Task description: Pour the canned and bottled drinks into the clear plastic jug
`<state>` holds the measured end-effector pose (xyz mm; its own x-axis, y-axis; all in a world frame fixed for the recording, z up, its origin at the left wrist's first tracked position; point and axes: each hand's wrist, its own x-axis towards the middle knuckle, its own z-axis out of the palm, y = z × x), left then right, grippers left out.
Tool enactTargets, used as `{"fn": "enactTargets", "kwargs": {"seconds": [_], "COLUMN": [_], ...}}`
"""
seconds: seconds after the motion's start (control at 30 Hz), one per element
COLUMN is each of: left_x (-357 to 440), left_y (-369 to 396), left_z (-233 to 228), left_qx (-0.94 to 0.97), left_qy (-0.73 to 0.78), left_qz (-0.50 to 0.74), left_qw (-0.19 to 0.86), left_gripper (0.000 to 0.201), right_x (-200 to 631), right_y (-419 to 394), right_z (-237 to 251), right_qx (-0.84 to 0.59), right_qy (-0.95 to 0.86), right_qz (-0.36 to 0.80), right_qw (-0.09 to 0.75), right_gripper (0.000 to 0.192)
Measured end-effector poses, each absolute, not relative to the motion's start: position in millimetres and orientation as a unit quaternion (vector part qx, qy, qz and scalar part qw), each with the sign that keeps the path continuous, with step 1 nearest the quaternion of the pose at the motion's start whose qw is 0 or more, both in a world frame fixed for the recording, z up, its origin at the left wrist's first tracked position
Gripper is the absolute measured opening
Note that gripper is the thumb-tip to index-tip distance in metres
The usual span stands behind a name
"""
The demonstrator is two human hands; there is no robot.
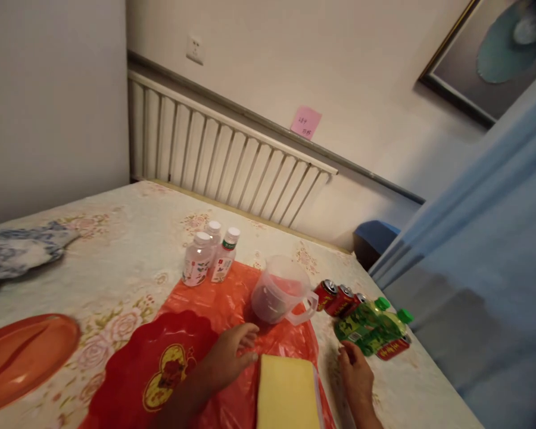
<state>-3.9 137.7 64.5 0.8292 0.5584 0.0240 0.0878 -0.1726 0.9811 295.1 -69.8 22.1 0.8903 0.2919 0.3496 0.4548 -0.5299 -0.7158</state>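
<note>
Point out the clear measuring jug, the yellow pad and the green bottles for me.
Clear measuring jug (277,292): head view, on its side wall.
Yellow pad (286,390): head view, middle of its top face.
Green bottles (368,325): head view, on the label of the nearer lying bottle.

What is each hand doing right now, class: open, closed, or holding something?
Left hand: open, holding nothing, fingers resting on the orange plastic sheet.
Right hand: open, holding nothing, fingertips at the green bottles.
</note>
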Motion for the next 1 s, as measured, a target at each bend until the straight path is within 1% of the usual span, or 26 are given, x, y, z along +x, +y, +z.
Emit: {"fn": "enactTargets", "kwargs": {"seconds": [0.1,0.2,0.3,0.4,0.57,0.73,1.0], "left_x": [-6.3,-9.5,-14.5,-21.4,-33.2,-40.3,-44.2], "left_y": [139.4,141.3,143.0,144.4,148.2,153.4,157.2], "left_z": [64.4,62.4,62.2,64.7,64.7,60.7,59.2], "left_qx": [0.733,0.721,0.711,0.706,0.695,0.686,0.666], "left_qy": [0.232,0.240,0.248,0.262,0.272,0.291,0.306], "left_qz": [0.220,0.247,0.270,0.285,0.310,0.319,0.338], "left_qw": [0.600,0.602,0.600,0.593,0.588,0.586,0.591], "left_gripper": [0.045,0.041,0.038,0.034,0.031,0.027,0.023], "right_x": [270.7,245.9,221.2,199.5,175.4,159.7,142.8], "right_y": [-51.8,-23.6,11.8,54.0,128.4,181.4,228.2], "right_z": [65.8,122.1,171.4,202.6,220.0,221.4,216.9], "right_qx": [-0.834,-0.783,-0.731,-0.700,-0.659,-0.652,-0.642], "right_qy": [-0.197,-0.245,-0.330,-0.426,-0.552,-0.626,-0.668], "right_qz": [-0.088,-0.111,-0.097,-0.060,-0.066,-0.086,-0.092], "right_qw": [0.507,0.561,0.589,0.570,0.507,0.419,0.364], "right_gripper": [0.044,0.042,0.034,0.030,0.024,0.026,0.029]}}
